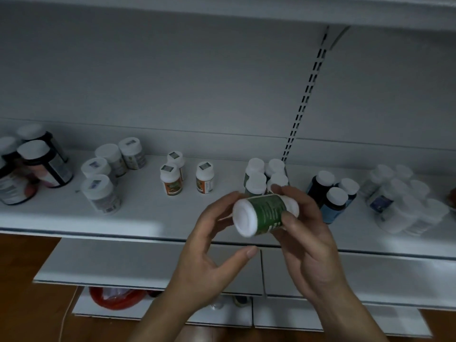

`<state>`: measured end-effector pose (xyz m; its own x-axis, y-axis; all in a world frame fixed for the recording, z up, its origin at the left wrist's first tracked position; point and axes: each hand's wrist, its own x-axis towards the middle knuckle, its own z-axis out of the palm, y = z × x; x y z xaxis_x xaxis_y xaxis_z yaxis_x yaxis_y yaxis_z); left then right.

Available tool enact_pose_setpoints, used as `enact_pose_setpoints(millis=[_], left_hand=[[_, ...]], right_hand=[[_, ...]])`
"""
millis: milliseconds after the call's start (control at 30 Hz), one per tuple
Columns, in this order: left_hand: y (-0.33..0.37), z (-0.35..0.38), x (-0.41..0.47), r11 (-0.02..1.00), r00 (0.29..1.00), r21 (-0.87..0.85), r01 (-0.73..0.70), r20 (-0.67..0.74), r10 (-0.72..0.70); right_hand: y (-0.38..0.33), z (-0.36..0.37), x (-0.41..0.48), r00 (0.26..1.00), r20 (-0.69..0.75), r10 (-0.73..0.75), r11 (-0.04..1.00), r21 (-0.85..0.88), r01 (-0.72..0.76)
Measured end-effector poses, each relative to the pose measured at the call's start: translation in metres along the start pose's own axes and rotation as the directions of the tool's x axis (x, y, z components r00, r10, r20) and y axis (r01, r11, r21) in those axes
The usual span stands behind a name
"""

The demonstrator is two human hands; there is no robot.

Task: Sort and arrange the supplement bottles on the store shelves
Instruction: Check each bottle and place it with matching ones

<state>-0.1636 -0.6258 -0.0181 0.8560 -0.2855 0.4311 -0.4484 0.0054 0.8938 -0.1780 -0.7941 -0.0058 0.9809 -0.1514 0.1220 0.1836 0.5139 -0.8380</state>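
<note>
Green-labelled bottle (267,211) lies on its side in the air in front of the shelf (148,218), held between both hands, one white end turned towards me. From my feed, the right hand (311,243) has the firm hold: its thumb presses on the label and its fingers wrap over the top of the far end. The left hand (209,250) is cupped loosely at the near end; its fingertips seem to touch the white rim, while its thumb stands apart below the bottle.

Just behind the hands, four matching green bottles (256,183) stand upright in a tight cluster on the shelf. To their right stand three dark blue bottles (333,201), then a blurred group of white bottles (399,206). To the left I see three orange-labelled bottles (172,181), a group of grey-labelled bottles (101,191), and large dark jars (44,164) at the edge. Below is a lower shelf (148,262), with something red (113,297) under it.
</note>
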Motion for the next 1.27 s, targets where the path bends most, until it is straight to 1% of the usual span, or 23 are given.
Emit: enact_pose_setpoints(millis=[133, 267, 300, 367, 433, 500, 533, 600, 667, 767, 833, 867, 900, 967, 1033, 1067, 1100, 1200, 1267], left_hand=[[-0.003, -0.002, 0.004, 0.999, 1.000, -0.027, 0.017, 0.013, -0.017], [-0.007, -0.002, 0.006, 0.998, 1.000, -0.060, 0.008, 0.010, -0.008], [-0.006, -0.001, 0.007, 0.995, 0.999, -0.090, 0.036, 0.012, -0.035], [-0.005, 0.001, 0.010, 0.977, 0.990, -0.165, 0.138, 0.020, -0.137], [-0.004, 0.004, 0.012, 0.960, 0.976, -0.177, 0.219, 0.039, -0.215], [-0.003, 0.004, 0.014, 0.963, 0.972, -0.136, 0.233, 0.069, -0.225], [-0.005, 0.003, 0.014, 0.970, 0.974, -0.110, 0.216, 0.097, -0.206], [-0.008, 0.001, 0.014, 0.985, 0.980, -0.076, 0.157, 0.135, -0.146], [-0.011, -0.001, 0.017, 0.985, 0.983, -0.095, 0.147, 0.128, -0.134], [-0.008, 0.002, 0.024, 0.948, 0.968, -0.195, 0.250, 0.059, -0.243], [-0.006, 0.004, 0.027, 0.947, 0.957, -0.140, 0.288, 0.012, -0.289], [-0.005, 0.004, 0.028, 0.948, 0.953, -0.104, 0.301, 0.001, -0.302], [-0.003, 0.004, 0.029, 0.946, 0.951, -0.096, 0.309, 0.015, -0.309], [-0.004, 0.001, 0.028, 0.944, 0.953, -0.142, 0.296, 0.111, -0.282], [-0.005, -0.003, 0.026, 0.953, 0.964, -0.178, 0.244, 0.149, -0.219], [-0.006, -0.004, 0.026, 0.950, 0.966, -0.198, 0.240, 0.149, -0.212], [-0.006, -0.005, 0.028, 0.942, 0.964, -0.216, 0.255, 0.132, -0.231], [-0.005, -0.008, 0.031, 0.923, 0.951, -0.233, 0.305, 0.019, -0.309], [-0.005, -0.015, 0.030, 0.923, 0.944, -0.211, 0.322, 0.001, -0.330]], right_hand=[[0.004, -0.002, -0.003, 0.992, 0.049, -0.118, 0.974, -0.187, 0.125], [0.005, -0.007, -0.007, 0.989, 0.094, -0.111, 0.958, -0.255, 0.132], [0.003, -0.008, -0.008, 0.989, 0.110, -0.104, 0.953, -0.273, 0.130], [0.001, -0.009, -0.008, 0.989, 0.118, -0.085, 0.939, -0.322, 0.120], [-0.003, -0.008, -0.006, 0.995, 0.074, -0.064, 0.924, -0.373, 0.087], [-0.005, -0.005, -0.004, 0.999, -0.014, -0.046, 0.904, -0.425, 0.036], [-0.006, -0.004, -0.003, 0.998, -0.061, -0.034, 0.898, -0.440, 0.004], [-0.006, -0.003, 0.000, 0.993, -0.120, 0.002, 0.896, -0.441, -0.055], [-0.006, -0.004, 0.002, 0.993, -0.115, 0.023, 0.891, -0.449, -0.072], [-0.008, -0.005, 0.001, 0.999, -0.033, 0.010, 0.899, -0.437, -0.024], [-0.010, -0.005, 0.002, 0.999, 0.013, -0.035, 0.888, -0.459, 0.037], [-0.010, -0.004, 0.003, 0.999, 0.011, -0.043, 0.883, -0.468, 0.043], [-0.010, -0.003, 0.004, 0.999, -0.015, -0.032, 0.888, -0.459, 0.022], [-0.009, 0.000, 0.007, 0.996, -0.087, 0.012, 0.914, -0.404, -0.047], [-0.007, 0.001, 0.010, 0.992, -0.122, 0.040, 0.910, -0.405, -0.087], [-0.007, 0.002, 0.010, 0.991, -0.124, 0.053, 0.912, -0.399, -0.098], [-0.007, 0.002, 0.010, 0.993, -0.106, 0.060, 0.916, -0.389, -0.097], [-0.005, 0.004, 0.007, 0.999, -0.006, 0.031, 0.926, -0.377, -0.031], [-0.002, 0.007, 0.005, 1.000, 0.001, 0.020, 0.933, -0.358, -0.018]])
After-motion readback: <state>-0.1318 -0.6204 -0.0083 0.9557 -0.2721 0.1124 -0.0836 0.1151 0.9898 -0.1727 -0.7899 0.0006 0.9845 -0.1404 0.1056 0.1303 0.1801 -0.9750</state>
